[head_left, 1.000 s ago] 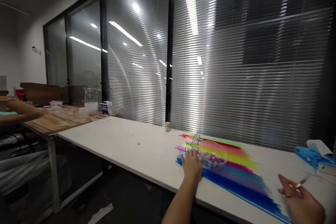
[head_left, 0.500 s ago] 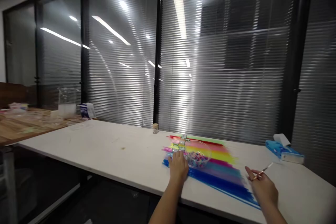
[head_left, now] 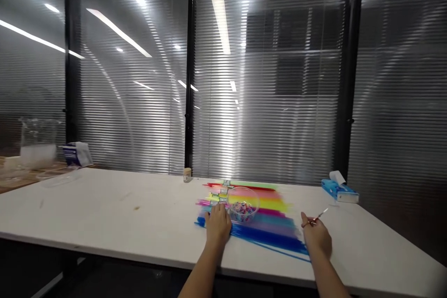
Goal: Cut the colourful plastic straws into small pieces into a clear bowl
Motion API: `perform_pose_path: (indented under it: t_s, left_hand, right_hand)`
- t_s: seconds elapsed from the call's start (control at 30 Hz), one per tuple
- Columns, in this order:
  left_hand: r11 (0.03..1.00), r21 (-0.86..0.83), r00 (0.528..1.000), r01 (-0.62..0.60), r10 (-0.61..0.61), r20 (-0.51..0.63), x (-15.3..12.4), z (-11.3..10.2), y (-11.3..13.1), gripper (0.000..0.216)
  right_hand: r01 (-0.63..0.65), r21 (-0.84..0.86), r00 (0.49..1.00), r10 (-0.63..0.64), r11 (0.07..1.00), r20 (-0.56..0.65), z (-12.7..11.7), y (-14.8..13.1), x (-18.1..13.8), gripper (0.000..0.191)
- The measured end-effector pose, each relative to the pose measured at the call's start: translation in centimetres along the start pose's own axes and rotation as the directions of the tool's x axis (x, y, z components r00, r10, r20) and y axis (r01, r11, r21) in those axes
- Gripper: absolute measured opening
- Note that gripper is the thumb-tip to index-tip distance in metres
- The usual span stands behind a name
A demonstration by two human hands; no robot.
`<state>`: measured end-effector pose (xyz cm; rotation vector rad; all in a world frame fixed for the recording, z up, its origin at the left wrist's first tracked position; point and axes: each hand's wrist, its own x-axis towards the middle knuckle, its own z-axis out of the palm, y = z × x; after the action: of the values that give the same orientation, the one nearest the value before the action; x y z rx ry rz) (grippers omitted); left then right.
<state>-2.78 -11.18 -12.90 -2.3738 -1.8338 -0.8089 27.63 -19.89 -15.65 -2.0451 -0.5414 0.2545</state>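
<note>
Scissors (head_left: 316, 219), in the head view, sit gripped in the right hand (head_left: 317, 238), angled outward, seemingly for safety; the left hand (head_left: 218, 224), its grip unclear, rests over coloured strips (head_left: 268, 235) near the table's (head_left: 104, 214) front edge, perhaps steadying them.

The left hand (head_left: 219, 227) rests on colourful strips (head_left: 268, 222); the right hand (head_left: 317, 237) holds scissors (head_left: 320, 215).

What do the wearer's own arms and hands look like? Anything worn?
Left hand and right hand: both bare, no gloves. No sleeve, watch or band shows on left forearm or right forearm. Fingers too small to check for rings.
</note>
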Motion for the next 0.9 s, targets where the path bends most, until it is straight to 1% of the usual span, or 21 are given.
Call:
perform_pose_path:
  t_s: [0.13, 0.27, 0.33, 0.53, 0.73, 0.9]
  left_hand:
    - [1.000, 0.012, 0.999, -0.025, 0.026, -0.022, 0.2, 0.4, -0.3, 0.045]
    - [0.999, 0.018, 0.999, -0.047, 0.047, -0.027, 0.4, 0.8, -0.4, 0.052]
    - [0.998, 0.021, 0.998, -0.057, 0.057, -0.014, 0.4, 0.8, -0.4, 0.054]
    - [0.997, 0.045, 0.998, -0.061, 0.060, 0.027, 0.4, 0.5, -0.2, 0.054]
    - [0.995, 0.065, 0.997, -0.076, 0.075, 0.020, 0.5, 0.4, 0.0, 0.044]
    - [0.992, 0.087, 0.995, -0.095, 0.093, 0.024, 0.5, 0.4, 0.0, 0.036]
  right_hand:
    - [0.026, -0.027, 1.000, -0.026, 0.999, 0.004, 0.3, -0.3, -0.1, 0.038]
    - [0.049, -0.052, 0.999, -0.050, 0.997, -0.008, 1.1, -0.7, 0.1, 0.052]
    - [0.073, -0.054, 0.997, -0.073, 0.996, 0.002, 1.6, -0.8, 0.2, 0.054]
    - [0.160, -0.037, 0.986, -0.158, 0.986, 0.052, 2.3, -1.0, 0.7, 0.045]
    - [0.239, -0.044, 0.967, -0.234, 0.970, 0.096, 2.4, -1.1, 0.8, 0.037]
    - [0.277, -0.067, 0.956, -0.267, 0.959, 0.123, 2.4, -1.1, 1.0, 0.040]
